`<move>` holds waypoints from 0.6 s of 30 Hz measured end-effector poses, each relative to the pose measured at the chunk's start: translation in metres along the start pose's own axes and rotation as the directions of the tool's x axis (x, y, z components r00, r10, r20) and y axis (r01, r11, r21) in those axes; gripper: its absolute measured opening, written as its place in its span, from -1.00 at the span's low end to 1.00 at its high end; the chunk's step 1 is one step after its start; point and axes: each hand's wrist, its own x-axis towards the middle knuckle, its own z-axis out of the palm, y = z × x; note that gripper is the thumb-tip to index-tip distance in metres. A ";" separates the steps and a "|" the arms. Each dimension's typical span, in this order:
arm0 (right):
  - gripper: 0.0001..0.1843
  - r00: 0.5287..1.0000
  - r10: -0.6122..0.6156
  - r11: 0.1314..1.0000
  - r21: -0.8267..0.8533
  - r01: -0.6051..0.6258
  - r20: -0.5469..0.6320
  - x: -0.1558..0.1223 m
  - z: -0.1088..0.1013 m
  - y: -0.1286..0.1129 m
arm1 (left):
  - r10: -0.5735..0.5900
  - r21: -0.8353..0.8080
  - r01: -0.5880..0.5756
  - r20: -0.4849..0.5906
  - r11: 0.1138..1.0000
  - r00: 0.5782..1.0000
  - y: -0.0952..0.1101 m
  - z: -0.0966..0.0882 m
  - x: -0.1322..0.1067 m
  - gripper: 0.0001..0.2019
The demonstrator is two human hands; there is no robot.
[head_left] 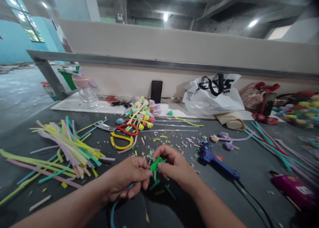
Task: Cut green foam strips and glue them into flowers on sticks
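My left hand point(133, 178) and my right hand point(173, 163) meet at the middle of the table, both closed on a small bright green folded piece point(156, 164). A blue strip point(113, 209) trails down from under my left hand. Short green cut bits point(170, 191) lie just below the fingers. To the right is a blue glue gun point(219, 160) with its cord running toward the front. Scissors point(122, 141) with one red and one yellow handle lie beyond my left hand. What the green piece is made of is hard to make out.
Fuzzy coloured stems point(72, 145) are heaped at left, with a bunch of small fuzzy flowers point(142, 113) at the back. A phone point(156, 92), a white bag point(211, 98) and a clear bottle point(87, 95) stand along the panel. A magenta device point(294, 190) lies far right.
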 end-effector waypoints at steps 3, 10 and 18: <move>-0.83 1.000 -0.014 0.999 -0.029 0.014 -0.009 -0.001 0.001 -0.002 | 0.018 0.014 -0.017 -0.029 1.000 0.999 0.002 0.002 0.001 -0.82; -0.81 0.995 -0.089 0.994 0.064 0.087 0.043 -0.001 -0.001 0.002 | 0.039 -0.051 -0.041 -0.050 0.998 0.998 0.008 0.006 -0.002 -0.72; -0.74 0.998 -0.063 0.994 0.093 0.063 -0.003 0.004 -0.007 0.010 | 0.074 0.252 0.009 -0.317 0.968 0.945 0.018 0.012 0.000 -0.84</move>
